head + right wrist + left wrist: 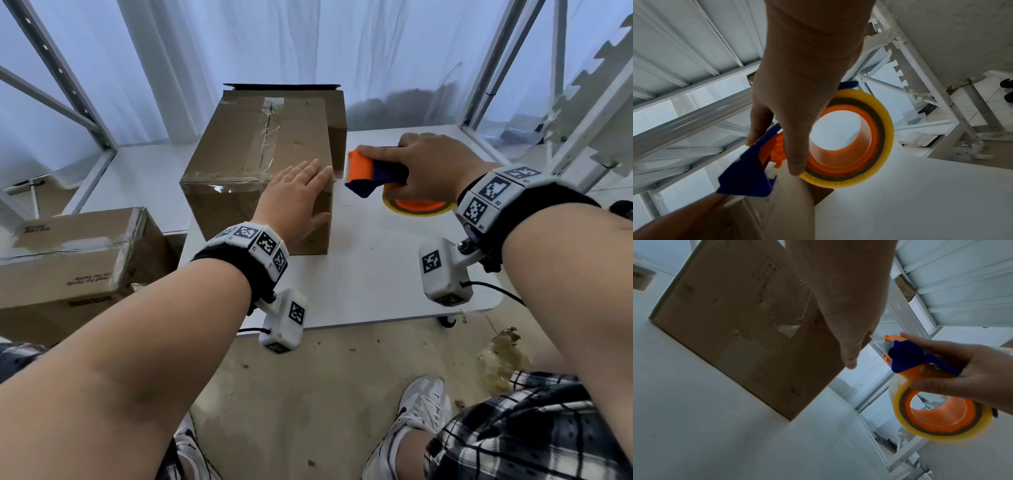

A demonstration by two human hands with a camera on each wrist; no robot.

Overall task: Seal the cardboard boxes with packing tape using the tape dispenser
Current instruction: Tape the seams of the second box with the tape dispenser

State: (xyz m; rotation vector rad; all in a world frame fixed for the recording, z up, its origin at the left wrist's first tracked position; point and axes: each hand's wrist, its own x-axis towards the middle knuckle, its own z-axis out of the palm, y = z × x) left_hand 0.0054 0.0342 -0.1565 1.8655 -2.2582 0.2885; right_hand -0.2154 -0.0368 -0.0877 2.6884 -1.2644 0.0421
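A brown cardboard box stands on the white table, its top seam covered with clear tape. My left hand lies flat with straight fingers on the box's near right top corner, thumb down the front face. My right hand grips the orange and blue tape dispenser just right of that corner, above the table. Its yellowish tape roll hangs below the hand, and the orange cutter end points at the box. From the right wrist, the roll is held by my fingers.
A second, open box stands behind the first. Another taped box sits lower at the left, off the table. White shelving uprights and curtains ring the table. My shoes and floor debris lie below the table's near edge.
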